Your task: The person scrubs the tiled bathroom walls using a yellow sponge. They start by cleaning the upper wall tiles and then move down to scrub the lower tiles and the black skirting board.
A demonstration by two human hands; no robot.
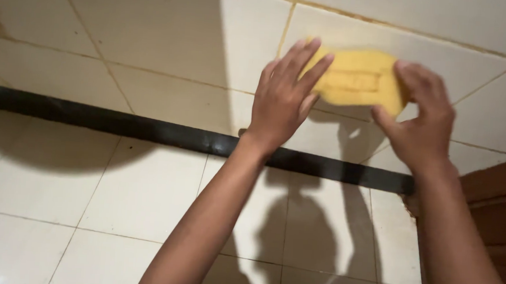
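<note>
1. We see a yellow sponge point(356, 78) at about 1 o'clock in the view, pressed against the pale wall tiles point(172, 32).
2. Our left hand point(284, 97) lies on the sponge's left end, fingers point(305, 60) stretched out flat, not curled.
3. Our right hand point(421, 120) grips the sponge's right end, fingers bent over its top edge, thumb underneath.
4. A black strip point(148, 130) runs across the tiles below the hands, from 9 o'clock to 3 o'clock.
5. A brown door point(495, 203) sits at 4 o'clock.
6. Hand shadows fall on the tiles at 6 o'clock.
</note>
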